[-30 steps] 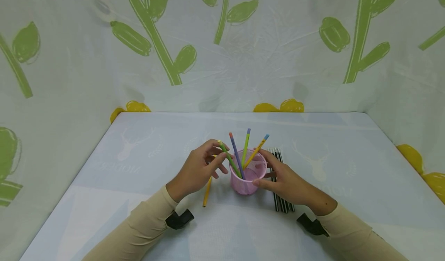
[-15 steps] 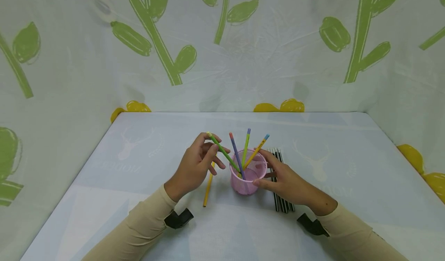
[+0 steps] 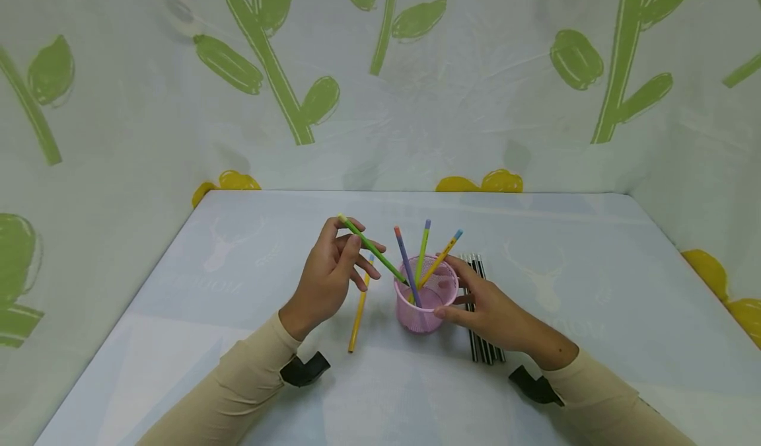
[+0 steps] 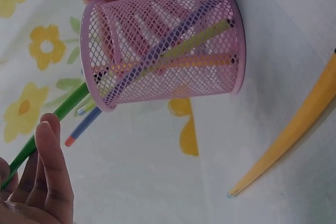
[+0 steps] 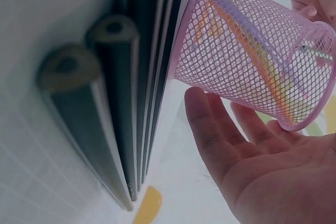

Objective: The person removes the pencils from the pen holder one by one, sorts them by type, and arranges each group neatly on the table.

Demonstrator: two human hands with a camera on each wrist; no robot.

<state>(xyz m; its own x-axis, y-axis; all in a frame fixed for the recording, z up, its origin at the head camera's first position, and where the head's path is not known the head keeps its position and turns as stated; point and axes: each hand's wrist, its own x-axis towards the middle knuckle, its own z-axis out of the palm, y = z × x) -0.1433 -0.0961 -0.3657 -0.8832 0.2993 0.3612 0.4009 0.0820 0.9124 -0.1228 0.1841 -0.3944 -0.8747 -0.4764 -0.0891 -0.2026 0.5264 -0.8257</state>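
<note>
My left hand [image 3: 324, 277] pinches a green pencil [image 3: 380, 256] near its upper end. The pencil slants down to the right, and its dark tip lies just inside the mouth of a pink mesh pencil holder [image 3: 416, 320]. Three pencils lean in the holder: a purple one [image 3: 406, 261], a lime green one [image 3: 423, 244] and an orange-yellow one [image 3: 446, 251] with a blue end. My right hand [image 3: 493, 307] grips the holder's right side, thumb in front and fingers behind. In the right wrist view, fingertips [image 5: 197, 100] reach along the mesh wall [image 5: 231, 40].
A yellow pencil [image 3: 359, 314] lies on the table [image 3: 380, 393] beneath my left hand. Several black pencils [image 3: 487, 350] lie side by side right of the holder, partly under my right hand. Patterned fabric walls [image 3: 475, 115] stand around the table's back and sides.
My left hand has moved up and left with the green pencil, drawing it most of the way out of the holder. The right hand and holder stay in place.
</note>
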